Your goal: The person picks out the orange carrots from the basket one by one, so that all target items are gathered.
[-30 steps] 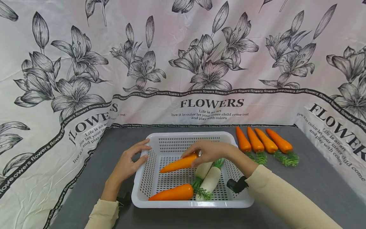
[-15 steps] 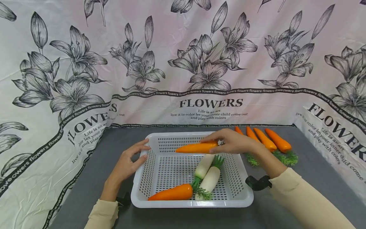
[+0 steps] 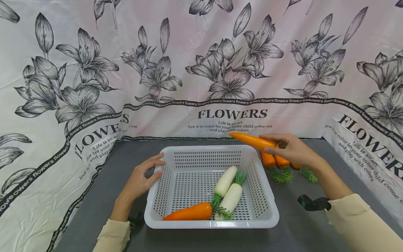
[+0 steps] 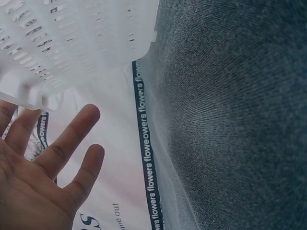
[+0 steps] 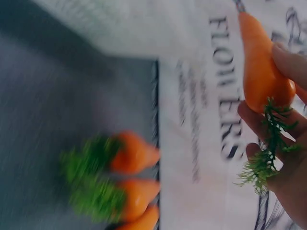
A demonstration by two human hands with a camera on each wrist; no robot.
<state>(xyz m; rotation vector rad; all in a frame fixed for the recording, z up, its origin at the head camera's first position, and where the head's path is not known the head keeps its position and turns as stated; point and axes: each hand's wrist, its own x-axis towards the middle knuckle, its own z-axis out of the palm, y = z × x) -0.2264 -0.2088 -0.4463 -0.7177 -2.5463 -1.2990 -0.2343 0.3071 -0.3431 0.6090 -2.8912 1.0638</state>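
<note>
My right hand (image 3: 291, 148) holds an orange carrot (image 3: 252, 140) by its thick end, above the back right corner of a white plastic basket (image 3: 211, 224). In the right wrist view the thumb and fingers pinch this carrot (image 5: 261, 67), and its green leafy top hangs by the palm. My left hand (image 3: 141, 178) touches the basket's left rim, its fingers extended; the left wrist view shows the hand (image 4: 43, 177) with fingers spread beside the basket wall. Inside the basket lie another carrot (image 3: 190, 212) and two white radishes (image 3: 226, 180) (image 3: 232, 199) with green tops.
Several carrots (image 3: 268, 160) with leafy tops lie on the grey table (image 3: 104, 196) to the right of the basket, partly hidden behind the right hand and the held carrot. A white flower-printed cloth (image 3: 163, 122) hangs behind and at both sides.
My right hand has lifted the carrot out of the basket and carried it to the right and upward, over the rim. My left hand has stayed on the basket's left rim.
</note>
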